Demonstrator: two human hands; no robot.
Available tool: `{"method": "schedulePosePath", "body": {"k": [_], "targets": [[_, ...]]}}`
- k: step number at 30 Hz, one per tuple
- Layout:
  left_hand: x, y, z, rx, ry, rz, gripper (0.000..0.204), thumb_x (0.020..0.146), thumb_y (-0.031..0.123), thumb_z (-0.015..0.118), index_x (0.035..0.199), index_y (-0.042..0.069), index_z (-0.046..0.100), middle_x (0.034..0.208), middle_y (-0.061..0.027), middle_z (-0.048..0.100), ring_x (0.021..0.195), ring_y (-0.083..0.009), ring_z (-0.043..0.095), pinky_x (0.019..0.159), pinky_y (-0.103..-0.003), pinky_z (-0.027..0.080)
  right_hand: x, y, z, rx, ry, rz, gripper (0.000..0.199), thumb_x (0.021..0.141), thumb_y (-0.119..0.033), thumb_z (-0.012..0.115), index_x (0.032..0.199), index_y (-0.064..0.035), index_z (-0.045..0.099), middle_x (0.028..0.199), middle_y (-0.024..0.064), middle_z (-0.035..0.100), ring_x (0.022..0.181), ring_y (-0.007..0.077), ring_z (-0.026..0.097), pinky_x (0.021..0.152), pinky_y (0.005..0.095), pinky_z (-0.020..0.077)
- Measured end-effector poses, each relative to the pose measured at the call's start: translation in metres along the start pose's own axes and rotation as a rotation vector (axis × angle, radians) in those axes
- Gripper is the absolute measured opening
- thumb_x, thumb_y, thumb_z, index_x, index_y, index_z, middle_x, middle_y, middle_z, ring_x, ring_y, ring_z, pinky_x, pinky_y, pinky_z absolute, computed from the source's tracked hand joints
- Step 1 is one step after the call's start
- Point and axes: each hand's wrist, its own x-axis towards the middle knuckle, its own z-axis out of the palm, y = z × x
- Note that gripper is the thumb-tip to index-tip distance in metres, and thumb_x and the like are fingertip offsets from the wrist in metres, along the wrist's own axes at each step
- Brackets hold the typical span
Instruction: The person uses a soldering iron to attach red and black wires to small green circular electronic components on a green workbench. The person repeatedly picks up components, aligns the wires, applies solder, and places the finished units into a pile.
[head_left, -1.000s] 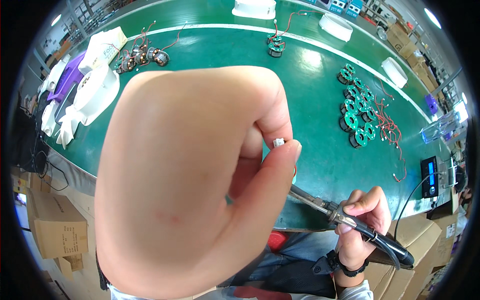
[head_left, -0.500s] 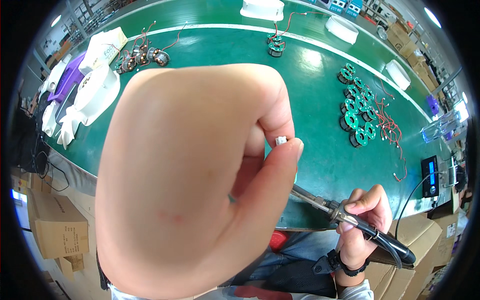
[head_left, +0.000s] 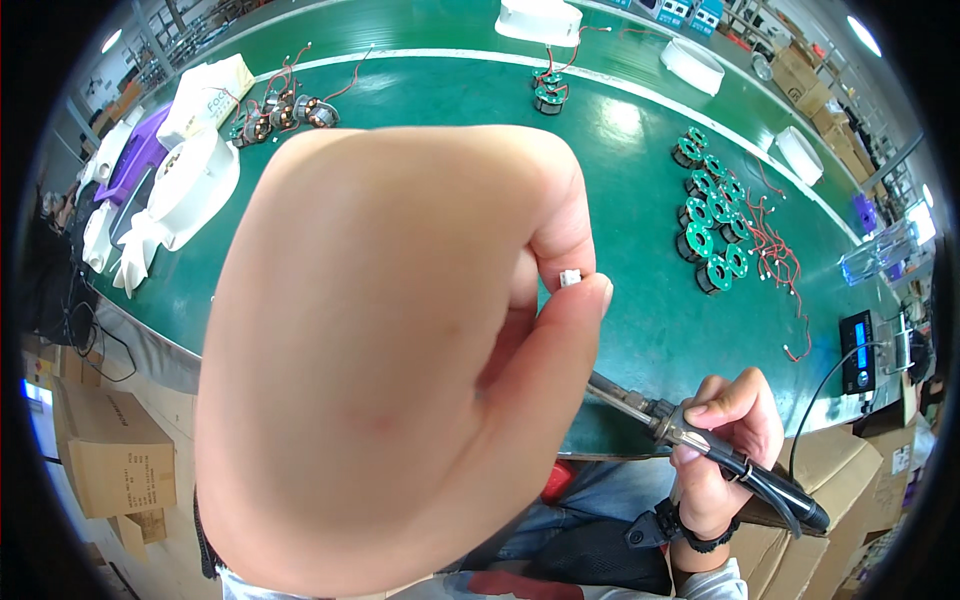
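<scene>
Connector [head_left: 570, 278], tiny, white, blocky, pinched between left hand [head_left: 400, 360] fingers [head_left: 585, 300].

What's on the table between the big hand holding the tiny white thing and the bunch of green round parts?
Nothing. In the head view, between the left hand pinching the small white piece and the green round parts, only bare green table shows.

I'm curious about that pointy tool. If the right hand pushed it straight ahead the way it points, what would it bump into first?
Probably the left hand. The right hand aims the soldering iron up-left, and its tip disappears behind that hand. Depth is unclear, so it might pass underneath.
</scene>
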Motion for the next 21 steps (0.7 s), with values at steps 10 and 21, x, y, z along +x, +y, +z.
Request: {"method": "schedulePosePath", "body": {"k": [10,21], "targets": [[-0.0001,0.0011,0.0023,-0.032,0.03,0.057,0.008,0.069,-0.004,0.058,0.066,0.002,0.054,0.05,0.0063,0.042,0.044,0.0003,0.031,0.043,-0.018,0.018,0.0014,-0.0028,0.0002,-0.033,-0.014,-0.019,0.02,0.067,0.002,0.062,0.073,-0.0016,0.044,0.053,0.0011,0.042,0.047,0.0049,0.033,0.043,0.02,0.0239],[0.0005,-0.0083,0.0005,0.175,0.045,0.249,0.008,0.069,-0.004,0.058,0.065,0.002,0.054,0.048,0.0063,0.044,0.043,0.001,0.032,0.042,-0.018,0.018,0.0032,-0.0052,0.001,-0.03,-0.003,0.008,0.019,0.066,0.003,0.061,0.072,-0.0016,0.043,0.054,0.0008,0.042,0.048,0.0048,0.033,0.043,0.0201,0.0238]]}}
